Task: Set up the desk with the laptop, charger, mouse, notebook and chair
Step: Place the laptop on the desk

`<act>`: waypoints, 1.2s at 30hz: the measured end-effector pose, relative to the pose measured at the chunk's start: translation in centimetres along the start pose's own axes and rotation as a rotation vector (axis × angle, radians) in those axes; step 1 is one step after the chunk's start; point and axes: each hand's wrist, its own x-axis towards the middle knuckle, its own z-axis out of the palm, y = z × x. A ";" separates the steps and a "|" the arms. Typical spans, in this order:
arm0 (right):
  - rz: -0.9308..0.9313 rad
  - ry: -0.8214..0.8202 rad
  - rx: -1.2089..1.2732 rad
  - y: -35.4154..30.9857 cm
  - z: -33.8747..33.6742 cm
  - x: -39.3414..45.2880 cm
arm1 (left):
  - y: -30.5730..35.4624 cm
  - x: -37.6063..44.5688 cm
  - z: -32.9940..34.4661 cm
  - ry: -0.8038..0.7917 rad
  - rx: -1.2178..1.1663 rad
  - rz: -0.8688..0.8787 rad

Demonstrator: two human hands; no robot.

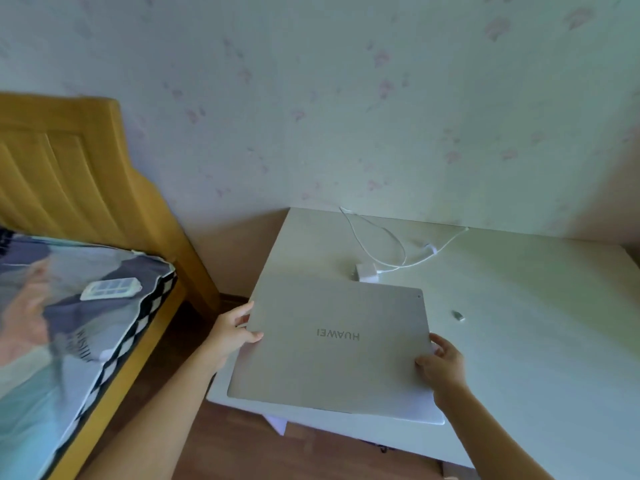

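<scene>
— Fingers first: the left hand [232, 336] has its thumb on top of the laptop [332, 344] lid and the other fingers tucked under the left edge, so it is clamped on that side. The right hand [441, 363] pinches the right edge the same way — thumb over, fingers curled beneath.

— And the laptop itself, where does it sit?

— Closed, lid up, over the desk's [519, 323] near-left corner. Its near edge overhangs the desk's front edge, and the left side reaches out to the desk's left edge. Whether it rests on the top or is carried just above it, I cannot tell.

— Which way does it run?

— Long axis across the person, left to right, slightly skewed to the desk's front edge. The logo reads upside down from here, so I judge the hinge to be on the near side and the opening edge toward the wall.

— So what does the next move turn on?

— Turning it round, probably, or sliding it inward. The charger [367, 273] lies just beyond the far edge, cable [391, 244] looping toward the back edge — a straight push would meet it. Both hands are equally placed; neither is nearer.

— Anything else on the desk?

— A small grey piece [459, 315] right of the laptop, too small to name.
</scene>
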 end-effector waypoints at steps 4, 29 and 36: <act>0.053 0.073 -0.063 1.4 4.0 -0.5 | -1.9 3.5 -2.4 -0.050 0.000 -0.050; -0.020 0.164 -0.704 -1.1 8.7 2.0 | 1.8 11.1 0.7 -0.303 0.451 0.322; -0.397 0.041 -1.049 -4.4 11.4 4.5 | 3.1 11.2 5.4 -0.318 0.674 0.518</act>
